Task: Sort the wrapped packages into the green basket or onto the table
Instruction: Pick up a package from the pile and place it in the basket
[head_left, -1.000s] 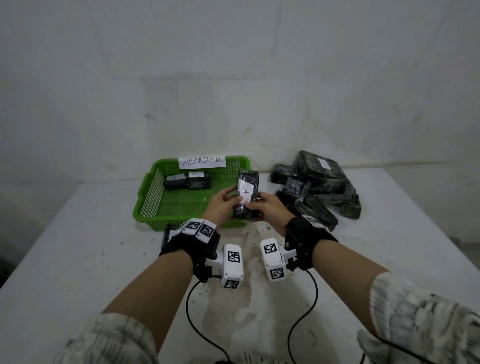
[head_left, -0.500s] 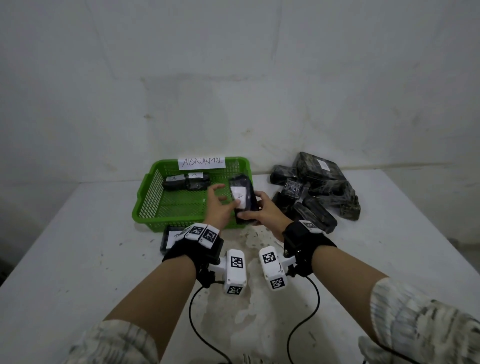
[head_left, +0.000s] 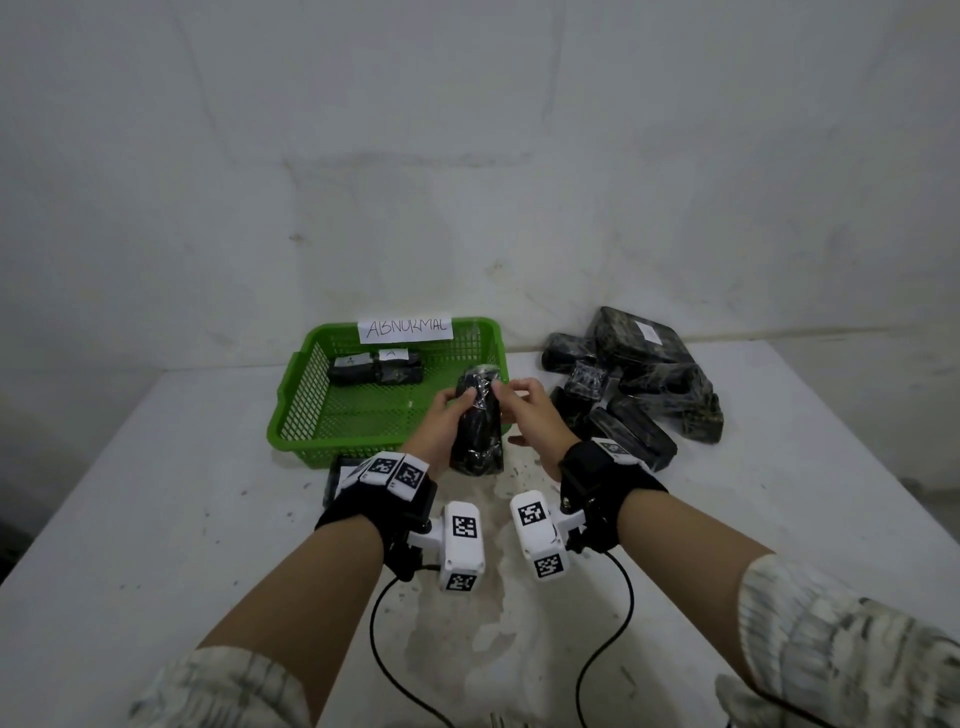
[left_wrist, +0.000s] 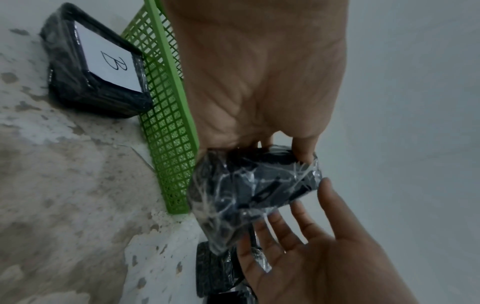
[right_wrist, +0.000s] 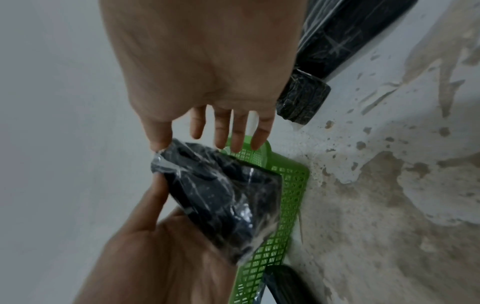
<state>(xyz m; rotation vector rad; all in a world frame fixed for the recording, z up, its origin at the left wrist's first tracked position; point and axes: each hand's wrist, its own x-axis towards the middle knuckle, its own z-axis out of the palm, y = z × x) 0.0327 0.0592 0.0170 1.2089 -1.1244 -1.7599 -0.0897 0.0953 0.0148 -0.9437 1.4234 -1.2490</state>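
My left hand grips a black plastic-wrapped package above the near right corner of the green basket. The package's dark side faces up and no label shows. In the left wrist view the fingers curl round the package from behind. My right hand is beside it with straight, spread fingers; only the thumb tip touches the top corner of the package. Two wrapped packages with white labels lie at the back of the basket.
A pile of several black wrapped packages lies on the white table to the right of the basket. A package marked B lies against the basket's near wall, under my left wrist. The basket carries a paper sign. A wall stands close behind.
The held package has turned over, so its white label no longer shows. My right hand has let go of it and spread its fingers; the left hand keeps hold.
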